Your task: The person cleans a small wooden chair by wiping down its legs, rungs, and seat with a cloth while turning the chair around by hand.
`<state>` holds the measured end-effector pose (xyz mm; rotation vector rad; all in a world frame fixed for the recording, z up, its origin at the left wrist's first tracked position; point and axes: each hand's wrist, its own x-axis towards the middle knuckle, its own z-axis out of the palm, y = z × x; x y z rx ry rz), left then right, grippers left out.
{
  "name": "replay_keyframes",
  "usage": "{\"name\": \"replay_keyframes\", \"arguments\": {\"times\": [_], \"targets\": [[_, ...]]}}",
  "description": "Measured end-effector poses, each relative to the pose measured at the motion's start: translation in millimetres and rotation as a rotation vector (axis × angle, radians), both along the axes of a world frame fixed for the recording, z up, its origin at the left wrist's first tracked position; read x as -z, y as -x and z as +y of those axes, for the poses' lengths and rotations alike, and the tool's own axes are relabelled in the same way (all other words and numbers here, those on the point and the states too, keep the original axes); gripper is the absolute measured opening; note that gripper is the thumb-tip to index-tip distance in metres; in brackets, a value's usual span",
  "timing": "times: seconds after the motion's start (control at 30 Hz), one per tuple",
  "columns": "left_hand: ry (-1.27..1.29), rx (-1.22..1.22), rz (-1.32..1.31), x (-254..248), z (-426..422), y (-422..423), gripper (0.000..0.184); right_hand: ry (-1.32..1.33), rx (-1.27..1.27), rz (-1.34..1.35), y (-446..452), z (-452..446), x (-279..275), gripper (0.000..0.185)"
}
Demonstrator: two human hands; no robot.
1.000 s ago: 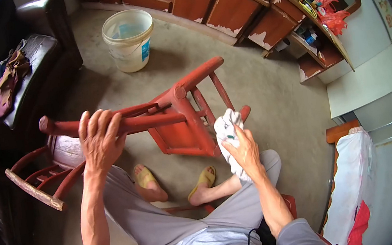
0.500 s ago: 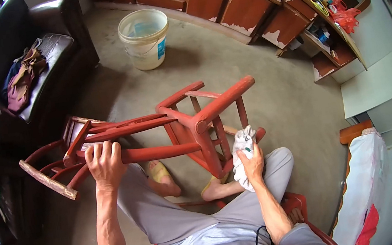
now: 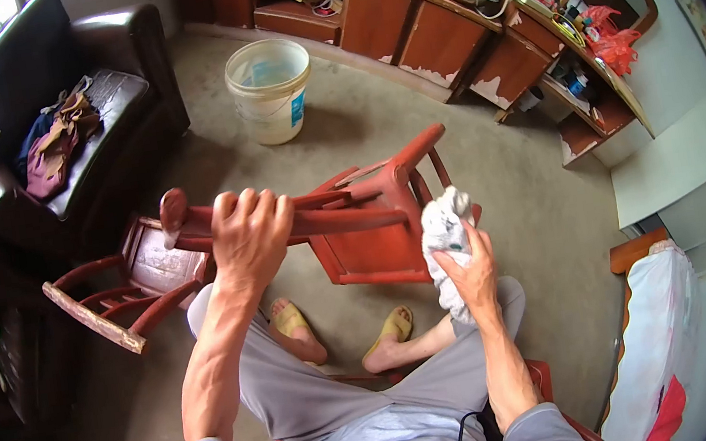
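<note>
My left hand (image 3: pixel 253 242) is closed around the back of a red wooden chair (image 3: pixel 366 250), which is tipped over on its side in front of my knees. Its seat panel faces me, and its legs point away to the right. A crumpled white rag (image 3: pixel 446 239) is gripped in my right hand (image 3: pixel 473 276), right beside the chair's seat edge and legs. Whether the rag touches the wood I cannot tell. Behind my left forearm stands another red chair (image 3: pixel 163 256) with worn, bare wood along its curved rail.
A whitish plastic bucket (image 3: pixel 268 116) stands on the concrete floor beyond the chairs. To the left is a dark leather sofa (image 3: pixel 118 95) with clothes on it. Worn red cabinets (image 3: pixel 436 40) line the far wall. A white-covered piece of furniture (image 3: pixel 654 341) is at right.
The chair has been raised and turned, so its seat now faces me more. My left hand has moved up and right with it. My right hand, holding the rag, has shifted slightly up and right.
</note>
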<state>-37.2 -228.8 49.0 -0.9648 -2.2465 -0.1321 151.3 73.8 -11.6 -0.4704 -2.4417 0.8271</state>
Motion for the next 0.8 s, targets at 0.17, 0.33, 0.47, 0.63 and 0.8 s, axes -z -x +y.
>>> {"name": "replay_keyframes", "arguments": {"times": [0.17,0.33,0.47,0.63,0.8], "targets": [[0.109,0.094,0.136,-27,52,1,0.009,-0.24,0.043,-0.137,44,4,-35,0.074],[0.353,0.166,0.31,-46,89,-15,0.017,-0.233,0.08,-0.159,51,60,5,0.08],[0.353,0.45,0.326,-63,100,-15,0.019,-0.259,0.146,-0.128,45,74,23,0.078],[-0.008,0.261,-0.491,-101,30,-88,0.042,-0.26,0.152,-0.135,56,94,19,0.077],[-0.995,-0.086,-0.199,-28,35,-26,0.066,-0.247,0.101,-0.143,63,91,14,0.072]]}}
